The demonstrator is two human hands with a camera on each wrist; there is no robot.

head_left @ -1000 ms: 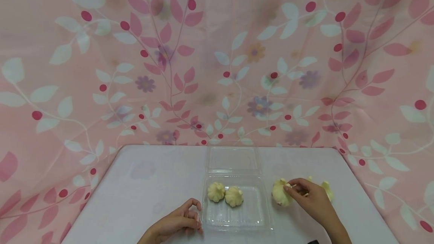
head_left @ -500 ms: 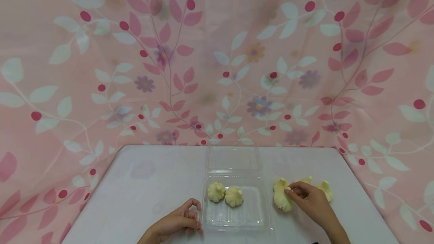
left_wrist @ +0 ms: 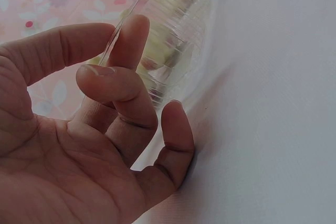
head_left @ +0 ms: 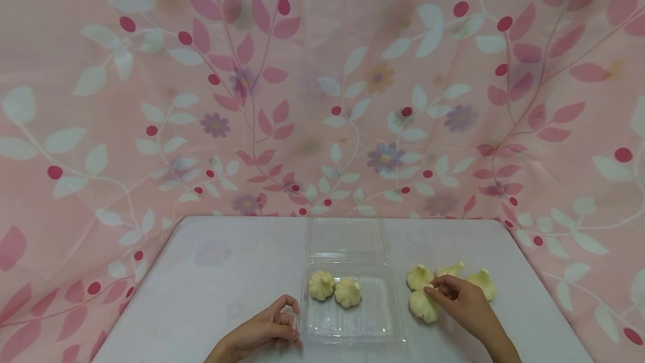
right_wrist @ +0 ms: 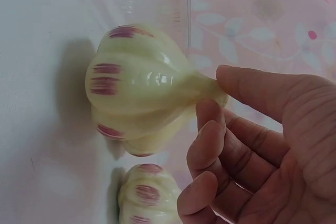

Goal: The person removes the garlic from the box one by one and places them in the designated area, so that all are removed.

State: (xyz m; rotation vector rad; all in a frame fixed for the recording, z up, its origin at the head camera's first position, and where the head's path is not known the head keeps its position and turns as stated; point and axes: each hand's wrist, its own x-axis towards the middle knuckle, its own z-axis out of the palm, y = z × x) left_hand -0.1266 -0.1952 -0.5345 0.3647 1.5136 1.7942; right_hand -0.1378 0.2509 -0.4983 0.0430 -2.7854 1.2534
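Note:
My right hand (head_left: 466, 301) pinches a garlic bulb (head_left: 424, 306) by its stem, at the right of the container. The right wrist view shows this glossy pale bulb (right_wrist: 136, 80) with purple streaks, thumb and fingertips at its neck, and another bulb (right_wrist: 148, 195) below. Beside the held bulb in the head view are a garlic bulb (head_left: 418, 278), one behind (head_left: 450, 270) and one at the right (head_left: 482, 283). At the left, my left hand (head_left: 262, 329) grips the rim of a clear plastic container (head_left: 353, 326); its edge passes between the fingers (left_wrist: 131, 40) in the left wrist view.
Two garlic bulbs (head_left: 335, 290) sit side by side in the container's left half. Its clear lid (head_left: 347, 237) lies folded back, away from me. A white table (head_left: 211, 273) carries everything, and a pink floral cloth (head_left: 322, 83) hangs behind it.
My right hand has moved the garlic bulb slightly toward me, so it stands apart from the one behind and more bulbs show. The left hand and container have stayed in place.

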